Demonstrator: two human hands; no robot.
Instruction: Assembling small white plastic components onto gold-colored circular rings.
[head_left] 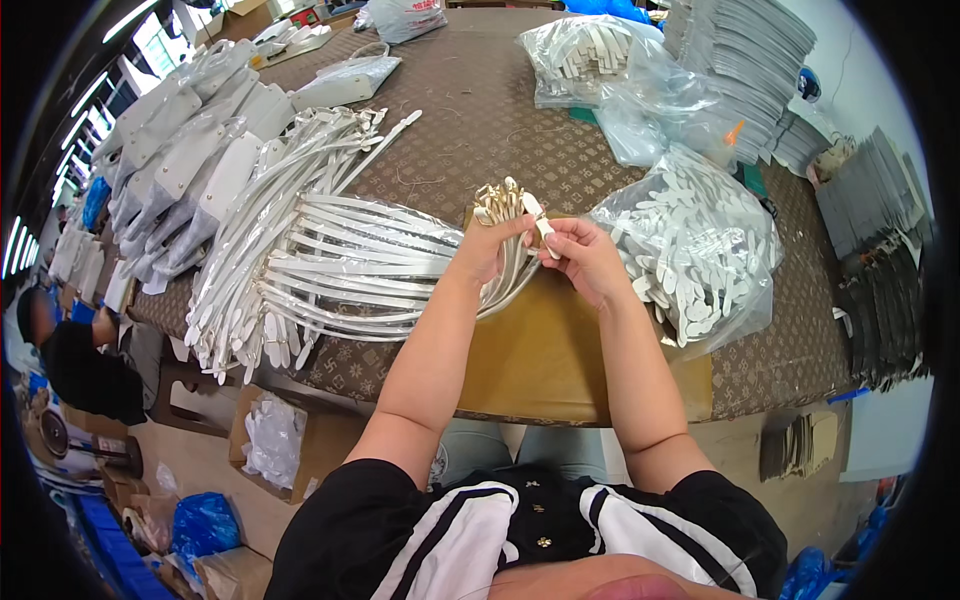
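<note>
My left hand (482, 248) is closed around the ends of a bundle of long white straps (375, 238), which run off to the left in clear plastic. Several gold-coloured metal fittings (505, 198) stick up from the bundle just beyond that hand. Fingers of my right hand (592, 262) pinch a small white tab (544, 226) at the strap ends; its upper part lies near my left thumb. How the tab joins the strap is hidden by the fingers. Close beside my right hand lies a clear bag (700, 245) full of similar white tabs.
More white straps (225, 290) are piled at the left, before stacked white bag pieces (185, 150). A brown mat (540, 365) lies under my hands on the patterned table (465, 75). Grey stacked sheets (735, 60) stand far right. A person (90, 360) sits at the left.
</note>
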